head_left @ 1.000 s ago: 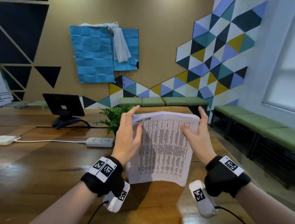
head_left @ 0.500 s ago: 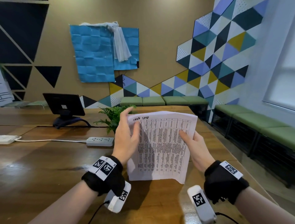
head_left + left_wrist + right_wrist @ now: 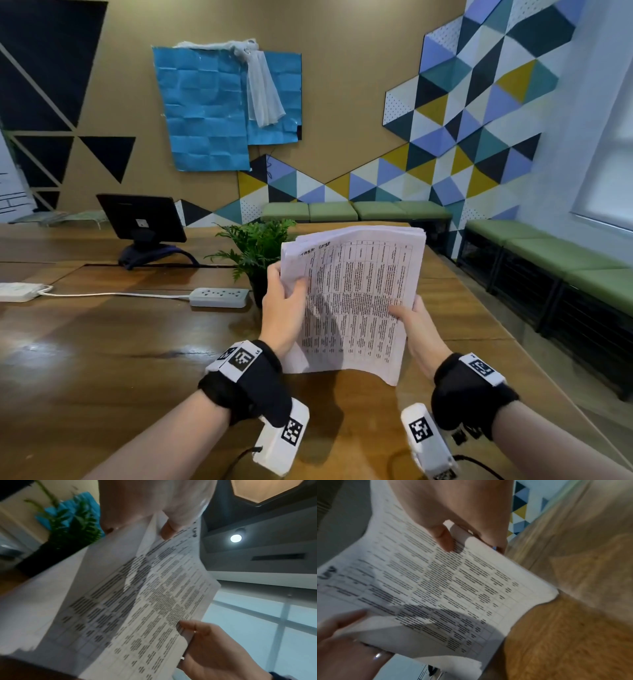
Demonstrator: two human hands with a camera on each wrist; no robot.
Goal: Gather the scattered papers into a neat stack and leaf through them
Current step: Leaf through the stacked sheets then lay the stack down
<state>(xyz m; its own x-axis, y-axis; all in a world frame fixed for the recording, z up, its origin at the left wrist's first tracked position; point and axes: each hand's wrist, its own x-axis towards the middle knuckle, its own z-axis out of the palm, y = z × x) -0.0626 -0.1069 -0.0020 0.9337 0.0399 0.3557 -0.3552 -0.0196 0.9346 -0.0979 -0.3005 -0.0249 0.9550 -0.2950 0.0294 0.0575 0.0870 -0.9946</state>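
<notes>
A stack of printed papers (image 3: 356, 301) stands upright, its bottom edge just above the wooden table (image 3: 102, 359). The front sheet shows a table of text with handwriting at the top. My left hand (image 3: 291, 287) grips the stack's left edge, thumb on the front page and fingers behind. My right hand (image 3: 406, 311) holds the middle of the right edge the same way. In the left wrist view the papers (image 3: 145, 601) bow between my left hand (image 3: 168, 531) and right hand (image 3: 205, 642). The right wrist view shows the papers (image 3: 445, 588) pinched by my right hand (image 3: 443, 539), with a sheet's edge lifted near my left hand (image 3: 342, 628).
A potted plant (image 3: 255, 250) stands just behind the papers. A grey power strip (image 3: 219, 297) with a white cable lies to its left. A dark screen on a stand (image 3: 140, 219) sits at the back left. Green benches (image 3: 565, 260) line the right wall beyond the table's edge.
My right hand slid from the stack's top right corner down to mid-edge. My left hand dropped lower along the left edge. The sheets' top edges now fan apart slightly.
</notes>
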